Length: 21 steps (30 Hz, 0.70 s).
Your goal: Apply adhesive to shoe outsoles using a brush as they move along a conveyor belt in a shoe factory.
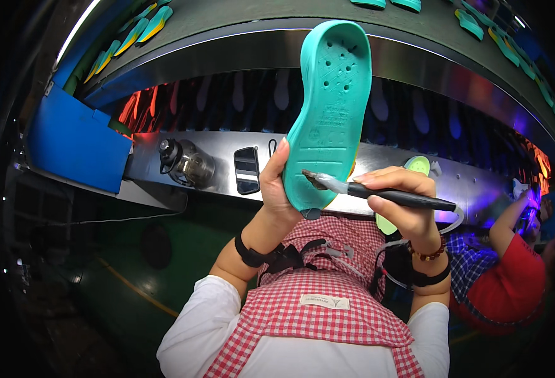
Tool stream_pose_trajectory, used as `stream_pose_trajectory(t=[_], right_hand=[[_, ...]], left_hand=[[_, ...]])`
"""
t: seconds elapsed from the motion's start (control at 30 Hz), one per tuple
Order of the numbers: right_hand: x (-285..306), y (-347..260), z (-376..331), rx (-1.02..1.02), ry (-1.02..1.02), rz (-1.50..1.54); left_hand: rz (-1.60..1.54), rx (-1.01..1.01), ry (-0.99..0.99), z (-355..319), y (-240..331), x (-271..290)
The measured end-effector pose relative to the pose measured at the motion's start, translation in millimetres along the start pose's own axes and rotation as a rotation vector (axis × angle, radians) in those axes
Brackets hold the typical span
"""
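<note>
A turquoise shoe sole (329,120) stands raised in front of me, toe end up, with small holes near the toe. My left hand (275,183) is closed on the left edge of its heel end, thumb up along the side. My right hand (406,198) grips a black-handled brush (387,194) whose back end joins a pale tube. The dark bristles lie against the sole's heel area, or just over it. A pale green sole-like piece (386,225) shows partly below my right hand.
On the metal ledge (224,142) are a dark-lidded clear bottle (186,162), a phone (247,170) and a light green sole (418,165). Beyond it runs a belt (239,14) with several turquoise-and-yellow soles. A blue box-like panel (69,142) stands left. A co-worker in red (507,283) sits at right.
</note>
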State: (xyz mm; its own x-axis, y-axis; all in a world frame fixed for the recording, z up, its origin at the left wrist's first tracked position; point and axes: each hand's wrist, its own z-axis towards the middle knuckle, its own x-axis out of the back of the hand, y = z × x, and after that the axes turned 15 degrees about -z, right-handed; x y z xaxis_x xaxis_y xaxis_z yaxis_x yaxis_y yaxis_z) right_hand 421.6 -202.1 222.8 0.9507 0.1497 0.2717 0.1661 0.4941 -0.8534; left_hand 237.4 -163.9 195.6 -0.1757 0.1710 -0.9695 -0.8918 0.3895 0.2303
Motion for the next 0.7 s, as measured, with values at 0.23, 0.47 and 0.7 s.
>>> stream_pose_trajectory(t=[0.23,0.47,0.7], right_hand=[[1,-4,-1,0.040,-0.170,-0.141],[12,-11,-5,0.080,-0.368,-0.132],[26,-10,2,0.145,-0.717,-0.345]], left_hand=[[0.031,0.000,0.000,5,9,-2],[-0.117,0.486,0.076,7,19,9],[0.352,0.652,0.165,-2,20,17]])
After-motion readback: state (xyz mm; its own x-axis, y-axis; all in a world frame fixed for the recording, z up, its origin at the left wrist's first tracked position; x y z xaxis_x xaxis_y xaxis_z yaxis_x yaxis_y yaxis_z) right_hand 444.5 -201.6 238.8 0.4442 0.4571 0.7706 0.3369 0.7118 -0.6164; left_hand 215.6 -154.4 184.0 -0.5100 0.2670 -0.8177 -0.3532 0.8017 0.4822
